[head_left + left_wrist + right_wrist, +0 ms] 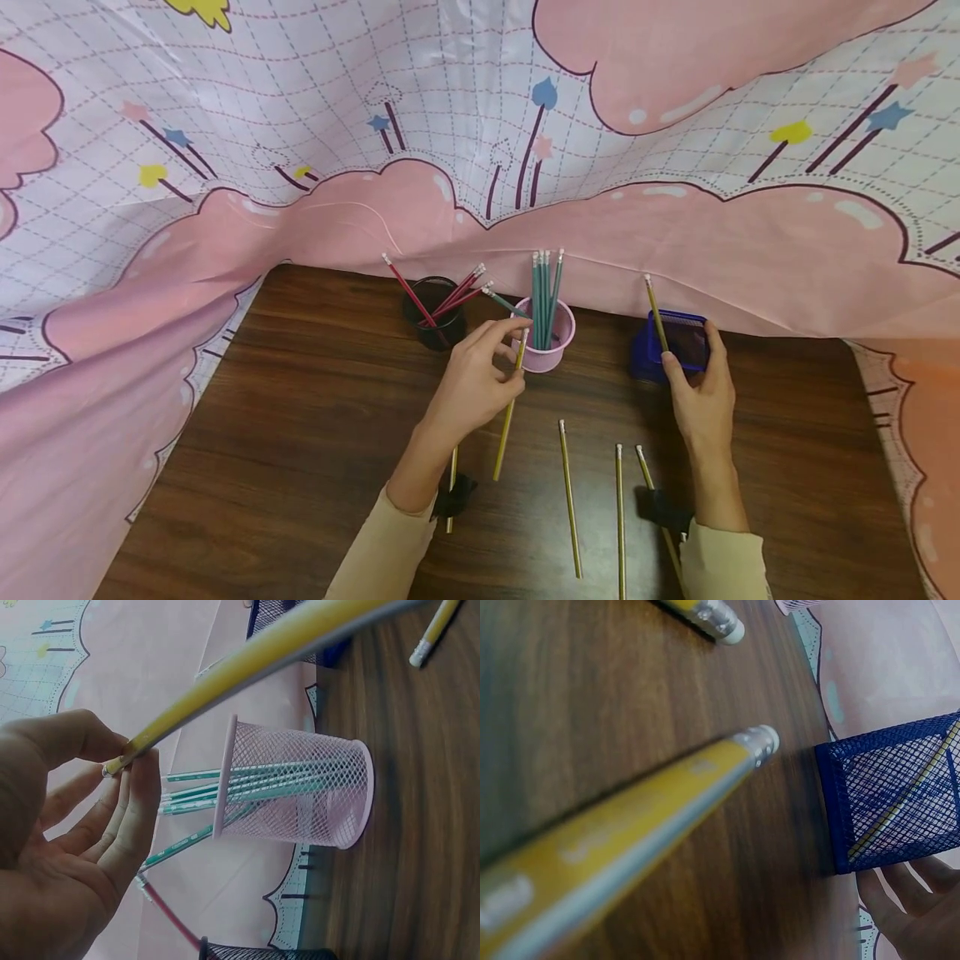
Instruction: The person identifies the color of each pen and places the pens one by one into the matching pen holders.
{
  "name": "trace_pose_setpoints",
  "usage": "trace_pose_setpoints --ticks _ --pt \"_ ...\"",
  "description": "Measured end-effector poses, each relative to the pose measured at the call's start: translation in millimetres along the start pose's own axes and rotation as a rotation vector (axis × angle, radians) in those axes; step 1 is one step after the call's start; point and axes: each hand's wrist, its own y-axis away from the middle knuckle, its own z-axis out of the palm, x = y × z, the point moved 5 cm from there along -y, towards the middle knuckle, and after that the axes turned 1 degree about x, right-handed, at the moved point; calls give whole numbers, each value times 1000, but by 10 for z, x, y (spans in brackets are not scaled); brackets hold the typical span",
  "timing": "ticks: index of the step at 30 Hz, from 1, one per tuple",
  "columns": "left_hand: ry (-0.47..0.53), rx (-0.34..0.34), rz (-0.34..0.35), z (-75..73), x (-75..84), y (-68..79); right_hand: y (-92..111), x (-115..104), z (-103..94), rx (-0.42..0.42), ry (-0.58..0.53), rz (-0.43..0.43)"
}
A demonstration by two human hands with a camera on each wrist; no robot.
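My left hand pinches a yellow pencil near its eraser end, between thumb and fingertips. The pencil slants down toward me, in front of a pink mesh pencil cup holding several teal pencils. At the right, my right hand grips a blue mesh pencil holder, thumb on the near side and fingers round its right side. One yellow pencil leans inside that holder, seen through the mesh in the right wrist view.
A black mesh cup with red pencils stands left of the pink cup. Several yellow pencils lie on the dark wooden table, some partly under my wrists. A patterned pink and white cloth hangs behind the cups.
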Motion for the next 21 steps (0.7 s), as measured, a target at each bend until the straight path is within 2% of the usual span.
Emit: trace_pose_setpoints --ticks 7,13,21 --pt "25 -6 12 65 -7 -19 4 1 9 19 -5 0" --pt "14 16 28 116 5 -72 8 -6 21 6 -7 4" --pt "68 10 63 205 57 -237 -8 -10 25 -2 -32 15"
